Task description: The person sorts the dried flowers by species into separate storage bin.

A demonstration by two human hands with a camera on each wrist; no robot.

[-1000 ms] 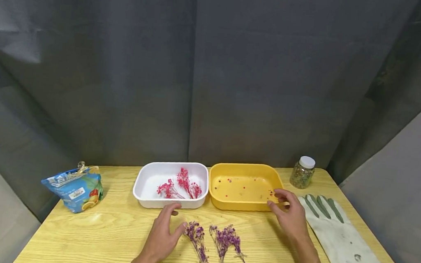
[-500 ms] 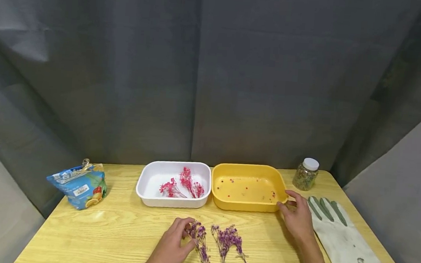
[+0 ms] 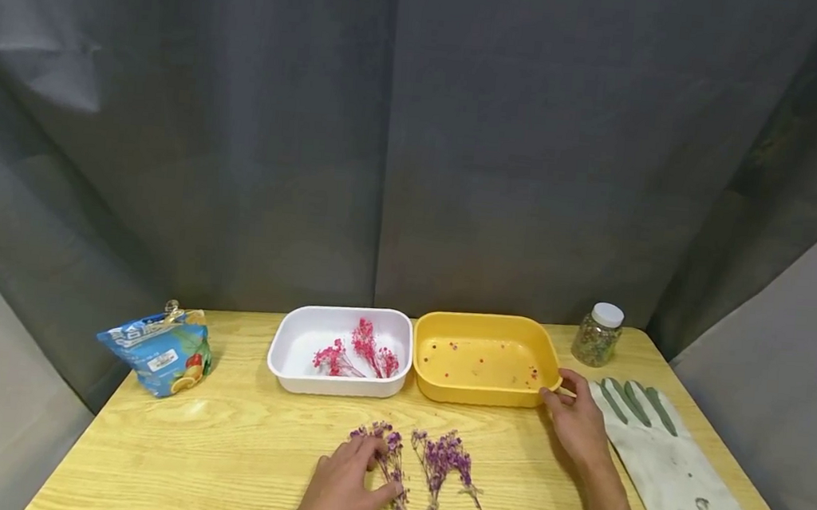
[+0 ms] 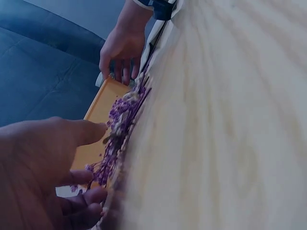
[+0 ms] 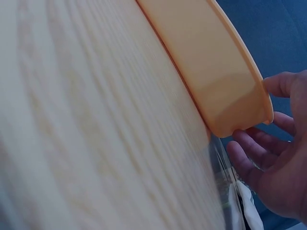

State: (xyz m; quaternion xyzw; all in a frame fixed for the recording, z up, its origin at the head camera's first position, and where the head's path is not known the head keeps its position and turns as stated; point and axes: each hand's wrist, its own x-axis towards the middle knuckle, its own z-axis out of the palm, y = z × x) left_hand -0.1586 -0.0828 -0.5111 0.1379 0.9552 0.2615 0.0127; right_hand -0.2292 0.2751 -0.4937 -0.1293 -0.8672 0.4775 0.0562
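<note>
Left hand [image 3: 341, 486] straddles leftmost purple dried-flower bunch [image 3: 394, 441], thumb and fingers apart; pinching hard could crumble it. Right hand [image 3: 578, 420] grips yellow tray [image 3: 477, 395] by near right corner.

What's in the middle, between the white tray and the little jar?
The yellow tray sits between the white tray and the little jar; the head view shows it.

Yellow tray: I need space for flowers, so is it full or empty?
Nearly empty: in the head view, the yellow tray has only small red and dark bits scattered on its floor.
</note>
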